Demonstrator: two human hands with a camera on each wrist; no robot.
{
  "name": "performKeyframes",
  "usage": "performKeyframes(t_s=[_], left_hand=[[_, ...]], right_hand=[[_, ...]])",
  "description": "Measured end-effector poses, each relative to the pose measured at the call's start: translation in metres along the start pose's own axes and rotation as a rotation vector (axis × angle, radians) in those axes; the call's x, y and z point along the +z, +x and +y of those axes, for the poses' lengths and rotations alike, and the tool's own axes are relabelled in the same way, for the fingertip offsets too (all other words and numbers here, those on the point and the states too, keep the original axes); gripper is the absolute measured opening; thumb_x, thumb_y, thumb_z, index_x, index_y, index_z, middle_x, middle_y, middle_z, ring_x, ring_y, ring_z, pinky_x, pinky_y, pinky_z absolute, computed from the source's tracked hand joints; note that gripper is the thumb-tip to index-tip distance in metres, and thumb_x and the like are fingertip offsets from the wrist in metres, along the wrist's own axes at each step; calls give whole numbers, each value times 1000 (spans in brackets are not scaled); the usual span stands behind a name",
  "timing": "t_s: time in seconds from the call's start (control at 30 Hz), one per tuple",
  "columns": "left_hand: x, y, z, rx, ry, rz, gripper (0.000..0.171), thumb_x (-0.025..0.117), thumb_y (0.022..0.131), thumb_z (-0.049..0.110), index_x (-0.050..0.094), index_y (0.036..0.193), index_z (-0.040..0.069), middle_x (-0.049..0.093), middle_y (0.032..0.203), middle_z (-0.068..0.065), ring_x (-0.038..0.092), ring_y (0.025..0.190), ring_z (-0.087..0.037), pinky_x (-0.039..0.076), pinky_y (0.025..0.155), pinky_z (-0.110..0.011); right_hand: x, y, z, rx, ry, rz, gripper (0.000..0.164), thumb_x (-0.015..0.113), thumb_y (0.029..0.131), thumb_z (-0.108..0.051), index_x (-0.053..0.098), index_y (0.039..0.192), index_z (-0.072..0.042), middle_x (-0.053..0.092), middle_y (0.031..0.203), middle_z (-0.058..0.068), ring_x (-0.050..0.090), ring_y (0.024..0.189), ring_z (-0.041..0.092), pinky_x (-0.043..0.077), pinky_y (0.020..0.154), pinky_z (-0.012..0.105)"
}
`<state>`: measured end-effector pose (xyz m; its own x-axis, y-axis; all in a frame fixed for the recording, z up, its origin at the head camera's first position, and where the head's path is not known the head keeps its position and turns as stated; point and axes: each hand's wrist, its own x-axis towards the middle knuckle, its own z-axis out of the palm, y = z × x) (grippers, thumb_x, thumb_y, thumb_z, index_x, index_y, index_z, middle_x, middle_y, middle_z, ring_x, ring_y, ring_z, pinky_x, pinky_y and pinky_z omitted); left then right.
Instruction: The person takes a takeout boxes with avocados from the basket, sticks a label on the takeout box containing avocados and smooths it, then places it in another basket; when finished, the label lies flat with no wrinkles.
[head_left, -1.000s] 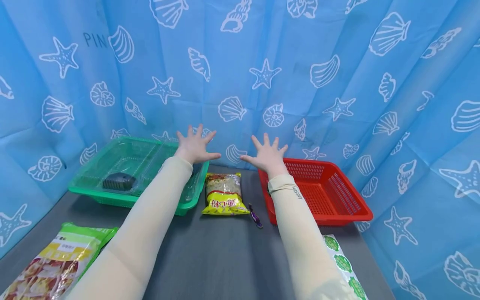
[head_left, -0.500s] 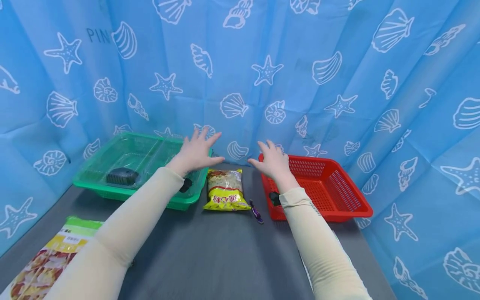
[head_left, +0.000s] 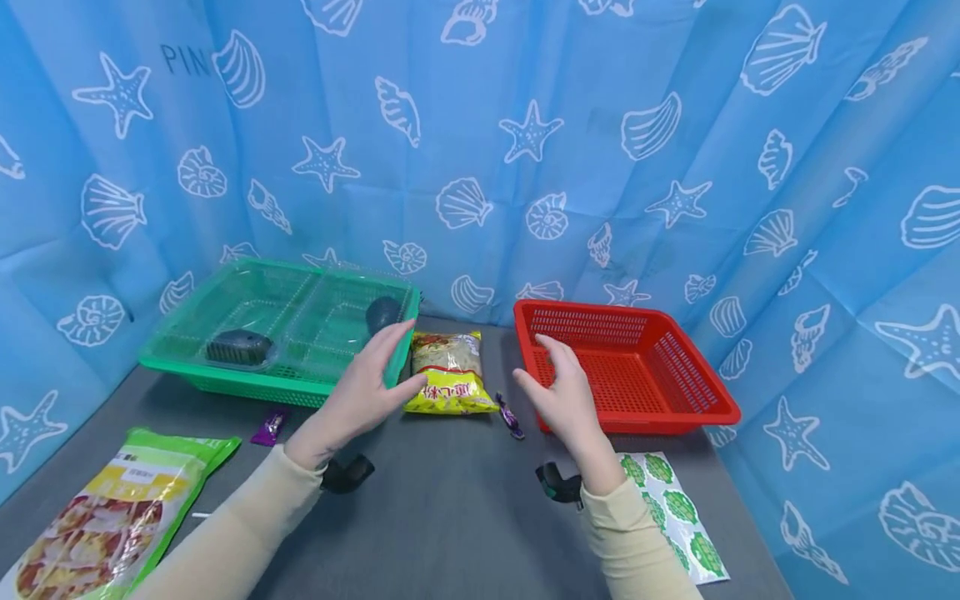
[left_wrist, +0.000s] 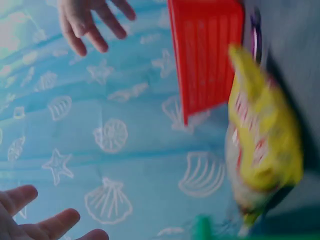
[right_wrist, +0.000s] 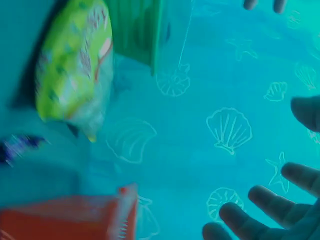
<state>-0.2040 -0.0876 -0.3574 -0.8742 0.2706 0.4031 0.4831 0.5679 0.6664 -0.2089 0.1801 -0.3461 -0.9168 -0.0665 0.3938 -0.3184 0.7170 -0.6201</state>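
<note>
My left hand (head_left: 367,392) hovers over the table near the front right corner of the green basket (head_left: 240,385), fingers extended and nothing in it. A yellow and clear bag of noodles (head_left: 450,379) lies between the two baskets, just beyond that hand. My right hand (head_left: 566,396), also holding nothing, is raised in front of the left side of the red basket (head_left: 645,421), its fingers loosely bent and thumb apart. Beside the noodle bag lies a purple-wrapped candy (head_left: 510,417). In the right wrist view, spread fingers (right_wrist: 270,210) show against the curtain.
Clear plastic trays (head_left: 300,312) sit in the green basket, with a dark object (head_left: 240,347) at its left. A second purple candy (head_left: 270,427) and a large green-and-yellow food bag (head_left: 112,517) lie at left. At right is a sheet of green stickers (head_left: 678,508). A blue curtain (head_left: 465,125) hangs behind.
Both hands have drawn back and down from above the baskets toward me, their fingers less spread than before. The baskets and bags stay in place; the left candy has come into view.
</note>
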Motion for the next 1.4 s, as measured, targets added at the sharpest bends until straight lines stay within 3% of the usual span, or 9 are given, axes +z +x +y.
performKeyframes(t_s=[0.23, 0.37, 0.47, 0.57, 0.73, 0.9, 1.03, 1.23, 1.4], left_hand=[[14, -58, -1, -30, -366, 137, 59, 56, 83, 15, 29, 135, 19, 37, 131, -9, 41, 114, -29, 38, 87, -50], [21, -80, -5, -67, -531, 220, 57, 53, 81, 2, 30, 134, 9, 39, 126, -16, 45, 109, -20, 43, 86, -37], [24, -88, -9, -92, -603, 290, 54, 50, 82, -3, 31, 132, 3, 39, 121, -20, 48, 105, -14, 44, 83, -21], [24, -90, -15, -95, -639, 366, 50, 47, 82, -6, 31, 129, -3, 39, 117, -18, 52, 100, -13, 44, 79, -15], [22, -85, -28, -112, -659, 448, 48, 47, 83, -4, 29, 128, -6, 37, 116, -18, 54, 94, -15, 46, 75, -16], [14, -79, -35, -173, -631, 527, 49, 49, 82, -3, 31, 128, -3, 34, 117, -18, 55, 87, -15, 48, 70, -16], [2, -72, -40, -235, -549, 587, 51, 51, 82, 4, 33, 129, 6, 31, 121, -13, 54, 83, -15, 46, 66, -14], [-14, -57, -52, -330, -307, 634, 58, 58, 81, 21, 31, 132, 18, 25, 126, -9, 53, 81, -14, 45, 61, -15], [-21, -43, -63, -402, -95, 611, 67, 60, 78, 37, 28, 134, 19, 20, 129, -11, 52, 80, -24, 46, 61, -33]], right_hand=[[15, -53, 14, 62, 372, 241, 41, 66, 76, -8, 49, 113, -6, 53, 104, 11, 54, 89, 18, 49, 70, 27], [41, -71, 47, 115, 619, 438, 34, 65, 75, -4, 45, 101, -2, 51, 89, 19, 55, 71, 15, 49, 57, 21], [65, -74, 88, 198, 784, 574, 39, 69, 74, -12, 38, 97, -8, 50, 80, 15, 56, 62, 17, 50, 52, 26], [83, -68, 122, 295, 885, 703, 52, 73, 70, -20, 31, 101, -14, 49, 79, 11, 59, 59, 22, 51, 50, 32], [85, -53, 138, 389, 943, 855, 74, 75, 67, -22, 20, 117, -13, 44, 89, 10, 60, 60, 26, 51, 52, 33], [69, -45, 123, 429, 981, 865, 81, 73, 69, -11, 14, 125, -15, 37, 87, 6, 54, 52, 22, 51, 53, 31], [64, -42, 122, 438, 985, 854, 79, 71, 70, -9, 15, 125, -19, 33, 82, 4, 52, 50, 21, 51, 56, 31], [78, -41, 152, 385, 969, 885, 82, 76, 66, -17, 19, 124, -25, 33, 81, 3, 54, 53, 25, 52, 60, 35], [83, -41, 162, 368, 975, 884, 84, 77, 64, -18, 18, 124, -27, 31, 82, 3, 53, 53, 26, 51, 60, 36]])
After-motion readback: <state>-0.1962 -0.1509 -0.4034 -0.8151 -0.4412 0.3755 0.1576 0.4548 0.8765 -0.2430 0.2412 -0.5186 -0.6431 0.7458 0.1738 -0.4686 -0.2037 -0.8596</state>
